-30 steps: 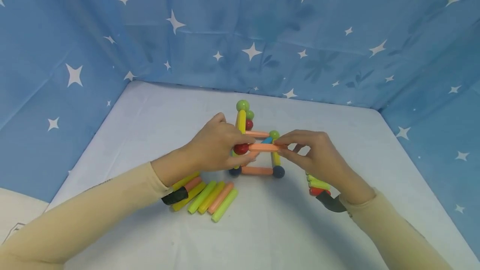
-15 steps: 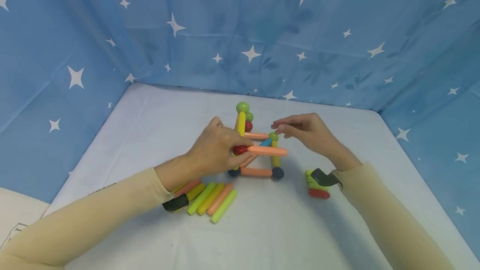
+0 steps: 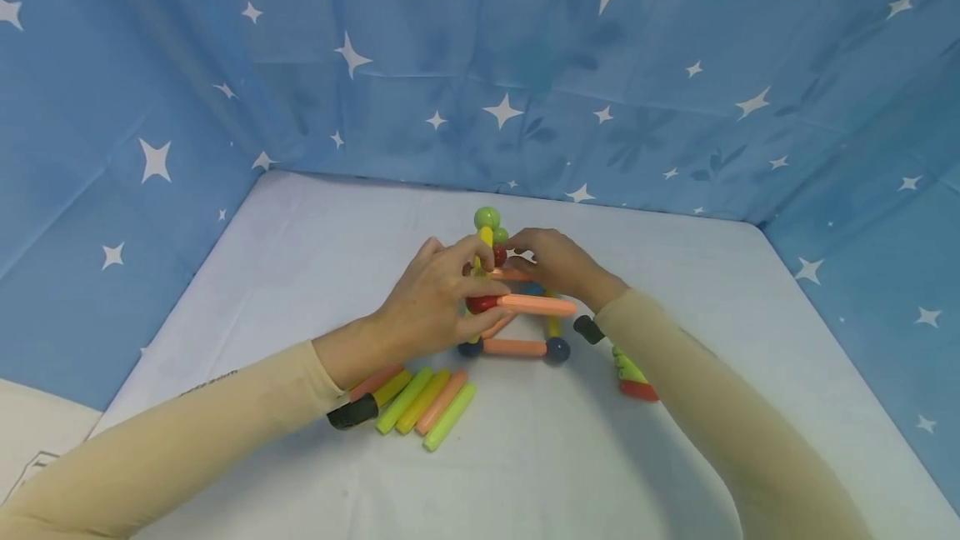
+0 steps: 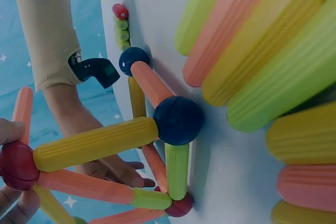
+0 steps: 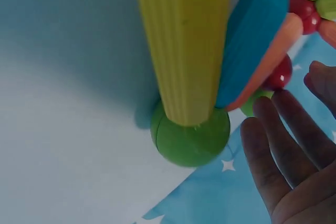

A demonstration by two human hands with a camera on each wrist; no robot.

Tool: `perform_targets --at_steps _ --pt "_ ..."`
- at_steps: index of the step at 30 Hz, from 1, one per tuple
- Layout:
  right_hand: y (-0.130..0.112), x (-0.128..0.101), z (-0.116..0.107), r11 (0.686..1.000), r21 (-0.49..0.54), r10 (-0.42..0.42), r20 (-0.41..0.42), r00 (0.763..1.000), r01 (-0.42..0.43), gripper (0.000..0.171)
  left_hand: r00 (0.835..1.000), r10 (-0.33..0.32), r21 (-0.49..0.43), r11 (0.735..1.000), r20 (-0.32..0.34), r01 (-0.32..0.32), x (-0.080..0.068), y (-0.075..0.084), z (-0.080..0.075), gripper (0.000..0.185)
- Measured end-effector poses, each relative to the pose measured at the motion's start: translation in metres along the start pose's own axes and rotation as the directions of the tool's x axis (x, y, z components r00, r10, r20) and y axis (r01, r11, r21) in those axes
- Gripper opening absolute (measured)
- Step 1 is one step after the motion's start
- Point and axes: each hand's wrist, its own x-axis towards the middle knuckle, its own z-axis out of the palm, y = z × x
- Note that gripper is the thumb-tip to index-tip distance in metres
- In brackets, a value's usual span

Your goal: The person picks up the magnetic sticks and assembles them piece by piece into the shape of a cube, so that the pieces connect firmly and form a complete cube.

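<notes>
A frame of magnetic sticks and balls stands mid-table. My left hand (image 3: pixel 423 294) pinches a red ball (image 4: pixel 20 165) on its near left upper part. From that ball an orange stick (image 3: pixel 536 305) sticks out to the right, its other end free. A yellow stick (image 4: pixel 97 142) joins the ball to a dark blue ball (image 4: pixel 179 120) at the base. My right hand (image 3: pixel 562 265) reaches behind the frame, fingers loosely bent beside a farther red ball (image 5: pixel 279 73); whether they touch it I cannot tell. A green ball (image 3: pixel 487 218) tops a yellow stick.
Several loose sticks lie side by side at front left, among them a yellow-green stick (image 3: pixel 450 417). At right, beneath my right forearm, are a red stick (image 3: pixel 638 391) and green ones (image 3: pixel 628 367). A blue star-patterned curtain (image 3: pixel 420 40) surrounds the white table (image 3: pixel 562 465).
My right hand has let go of the orange stick and moved left and away, behind the frame to the far red ball. My left hand has stayed on its red ball.
</notes>
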Motion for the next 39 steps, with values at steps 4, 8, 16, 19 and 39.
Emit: perform_targets --at_steps 4,8,16,19,39 --pt "0.001 0.009 0.008 0.993 -0.107 -0.04 0.002 0.999 0.04 0.026 1.0 0.021 -0.035 0.999 -0.013 -0.022 -0.001 -0.001 0.001 0.013" --pt "0.003 0.016 0.013 0.987 -0.161 -0.017 -0.021 1.0 0.013 0.023 0.999 0.03 -0.032 0.999 -0.031 -0.031 -0.002 -0.003 0.003 0.014" --pt "0.002 0.022 0.017 0.986 -0.15 0.055 -0.108 0.993 -0.071 0.017 0.998 0.044 -0.029 0.999 -0.047 -0.045 -0.003 -0.004 0.003 0.016" --pt "0.002 0.023 0.018 0.985 -0.138 0.092 -0.114 0.989 -0.107 0.014 0.998 0.046 -0.017 0.999 -0.053 -0.047 -0.003 -0.004 0.003 0.016" --pt "0.005 -0.036 -0.027 0.96 -0.128 0.24 -0.075 0.968 -0.248 0.032 0.996 0.047 -0.011 0.999 -0.07 -0.048 -0.006 -0.006 0.002 0.013"
